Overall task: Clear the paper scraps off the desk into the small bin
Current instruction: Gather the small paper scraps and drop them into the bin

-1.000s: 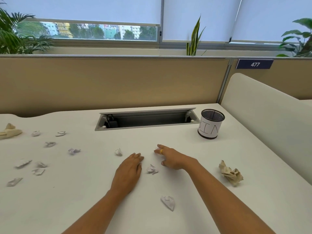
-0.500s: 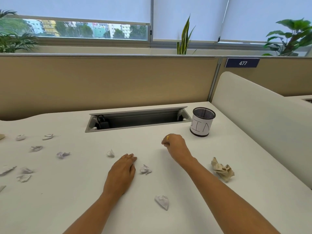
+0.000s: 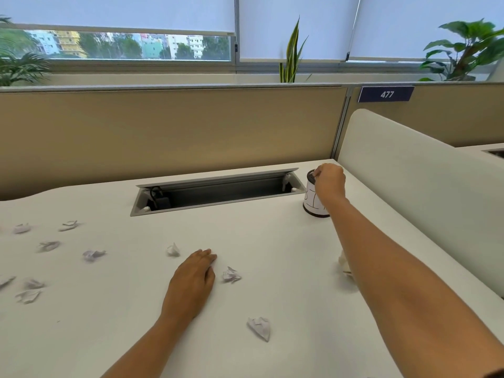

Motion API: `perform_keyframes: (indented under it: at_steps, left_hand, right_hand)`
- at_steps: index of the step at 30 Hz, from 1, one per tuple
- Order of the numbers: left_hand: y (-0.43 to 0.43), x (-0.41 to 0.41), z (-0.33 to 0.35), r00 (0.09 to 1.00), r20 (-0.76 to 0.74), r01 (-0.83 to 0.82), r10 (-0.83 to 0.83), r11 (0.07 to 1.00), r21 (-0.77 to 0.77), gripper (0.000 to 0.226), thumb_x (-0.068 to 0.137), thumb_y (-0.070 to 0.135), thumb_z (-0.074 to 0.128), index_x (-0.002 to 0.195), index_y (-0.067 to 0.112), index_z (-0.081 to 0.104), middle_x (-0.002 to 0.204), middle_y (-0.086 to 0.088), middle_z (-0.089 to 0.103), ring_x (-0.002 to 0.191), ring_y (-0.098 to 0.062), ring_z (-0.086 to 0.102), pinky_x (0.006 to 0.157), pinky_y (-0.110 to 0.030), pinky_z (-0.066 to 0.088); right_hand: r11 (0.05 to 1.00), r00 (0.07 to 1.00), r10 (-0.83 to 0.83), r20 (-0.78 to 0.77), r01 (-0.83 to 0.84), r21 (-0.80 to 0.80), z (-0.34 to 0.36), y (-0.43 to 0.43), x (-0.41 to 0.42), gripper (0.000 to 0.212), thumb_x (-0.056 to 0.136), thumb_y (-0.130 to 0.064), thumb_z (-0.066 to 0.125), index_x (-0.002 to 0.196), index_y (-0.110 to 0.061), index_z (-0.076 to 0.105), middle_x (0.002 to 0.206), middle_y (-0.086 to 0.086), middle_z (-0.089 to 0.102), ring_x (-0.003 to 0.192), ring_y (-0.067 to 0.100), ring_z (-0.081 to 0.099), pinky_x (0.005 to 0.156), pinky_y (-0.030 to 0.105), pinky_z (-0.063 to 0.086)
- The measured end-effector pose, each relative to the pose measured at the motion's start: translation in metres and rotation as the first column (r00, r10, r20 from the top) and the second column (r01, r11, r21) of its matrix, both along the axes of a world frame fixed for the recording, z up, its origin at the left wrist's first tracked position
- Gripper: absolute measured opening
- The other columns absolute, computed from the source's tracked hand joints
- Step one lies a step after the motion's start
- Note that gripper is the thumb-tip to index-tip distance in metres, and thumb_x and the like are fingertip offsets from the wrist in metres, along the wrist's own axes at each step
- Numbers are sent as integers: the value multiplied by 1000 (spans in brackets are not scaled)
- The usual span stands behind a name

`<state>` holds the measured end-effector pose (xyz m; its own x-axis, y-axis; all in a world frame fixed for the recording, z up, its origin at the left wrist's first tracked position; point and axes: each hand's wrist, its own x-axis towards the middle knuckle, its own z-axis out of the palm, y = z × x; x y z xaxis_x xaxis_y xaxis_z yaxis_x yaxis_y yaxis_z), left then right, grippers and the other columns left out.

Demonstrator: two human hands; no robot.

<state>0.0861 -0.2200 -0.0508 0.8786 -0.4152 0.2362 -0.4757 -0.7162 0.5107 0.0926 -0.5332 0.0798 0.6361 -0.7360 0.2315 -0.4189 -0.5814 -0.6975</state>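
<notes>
paper scraps are lying scattered over most of the white bench, so by my reading the clearing is only getting started. the small bin, a dark mesh cup wrapped in white paper, is standing at the far right of the bench, just beside the open cable tray. the right hand is hovering right over the bin's rim with its fingers curled together; whether it is pinching a scrap or letting one go is hidden, and i cannot tell what, if anything, is already sitting inside the bin.

the left hand is resting flat on the bench with its fingers together, gripping nothing. one scrap is lying just beside its fingertips, another scrap is sitting near it on the far side, and a folded scrap is lying nearer the person. a cluster of blurred scraps is spreading out well apart toward the left edge. a larger tan crumpled wad is peeking out from behind the right forearm.

judging from all that, nearly everything is waiting to be carried over, with the left-side cluster being the longest reach from the bin
</notes>
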Motion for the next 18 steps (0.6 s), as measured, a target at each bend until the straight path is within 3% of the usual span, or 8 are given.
perform_keyframes:
  at_steps: [4,7,13,18]
  left_hand:
    - [0,-1,1,1000,16,-1,1,1000,2,36,94,15,45,129,19,53,142,5,47,136,-9,35,112,-23,24]
    - [0,-1,2,1000,19,0,0,1000,3,36,94,15,45,129,18,53,142,5,47,136,-10,36,112,-24,25]
    - [0,-3,4,1000,6,6,-6,1000,5,36,94,14,45,129,18,53,143,4,47,136,-11,36,113,-25,25]
    - [1,-5,7,1000,-18,2,-2,1000,15,37,95,15,43,131,17,51,144,3,45,137,-11,35,113,-24,24]
  right_hand:
    - [999,992,28,-126,-25,27,1,-9,5,30,92,-1,44,115,0,64,120,20,62,114,33,56,92,33,46]
    - [998,983,-21,-182,10,-60,2,-15,7,31,89,2,50,116,-3,65,120,20,62,111,35,58,93,35,48]
    - [995,1000,12,7,-11,-98,-9,-18,4,34,89,3,43,110,-5,68,120,16,64,110,33,57,92,33,46]
    - [988,982,87,165,-64,-140,-19,8,-15,27,87,2,47,99,-3,71,106,15,71,102,29,62,85,26,44]
